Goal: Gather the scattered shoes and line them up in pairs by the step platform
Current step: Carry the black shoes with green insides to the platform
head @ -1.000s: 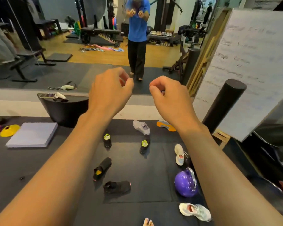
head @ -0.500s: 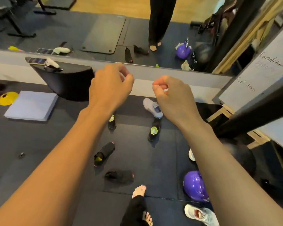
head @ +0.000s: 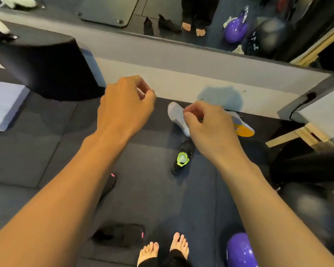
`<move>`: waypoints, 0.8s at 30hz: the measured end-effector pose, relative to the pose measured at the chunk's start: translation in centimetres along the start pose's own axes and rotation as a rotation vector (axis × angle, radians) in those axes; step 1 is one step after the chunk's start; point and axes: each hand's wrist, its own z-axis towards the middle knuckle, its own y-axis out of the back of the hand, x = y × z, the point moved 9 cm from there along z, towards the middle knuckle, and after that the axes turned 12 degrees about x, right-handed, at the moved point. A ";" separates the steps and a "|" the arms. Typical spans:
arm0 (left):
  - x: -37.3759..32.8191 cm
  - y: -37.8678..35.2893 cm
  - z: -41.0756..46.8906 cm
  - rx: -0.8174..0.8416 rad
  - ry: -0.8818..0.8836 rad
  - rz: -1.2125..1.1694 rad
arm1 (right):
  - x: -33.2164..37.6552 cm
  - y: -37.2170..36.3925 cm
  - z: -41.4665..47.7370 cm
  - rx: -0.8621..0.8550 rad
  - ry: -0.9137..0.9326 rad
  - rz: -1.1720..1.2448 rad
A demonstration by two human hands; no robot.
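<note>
The right hand is covering part of the pale grey fabric sneaker; the near edge is cropping the glossy purple ball.

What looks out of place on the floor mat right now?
The shoes are scattered and unpaired. By the wall, a grey shoe and an orange-soled shoe lie at different angles. A black shoe with green lining sits close to the grey one, and another black shoe lies alone nearer the camera.
</note>
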 end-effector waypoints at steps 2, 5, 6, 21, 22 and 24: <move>3.2 -4.3 1.8 -0.002 0.023 -0.012 | -3.8 -3.4 2.5 0.006 -0.002 -0.025; 8.2 -11.6 3.8 0.028 0.057 -0.042 | -10.1 -8.9 5.8 0.014 -0.043 -0.035; 10.0 -14.0 4.4 0.039 0.074 -0.049 | -12.2 -10.9 6.8 0.018 -0.069 -0.031; 30.4 -40.2 9.7 0.226 0.169 0.025 | -35.7 -33.6 13.4 0.065 -0.504 -0.102; 30.8 -41.2 9.9 0.236 0.166 0.034 | -36.5 -34.1 13.5 0.054 -0.535 -0.119; 31.4 -42.7 10.4 0.255 0.159 0.059 | -38.0 -35.3 13.7 0.051 -0.596 -0.124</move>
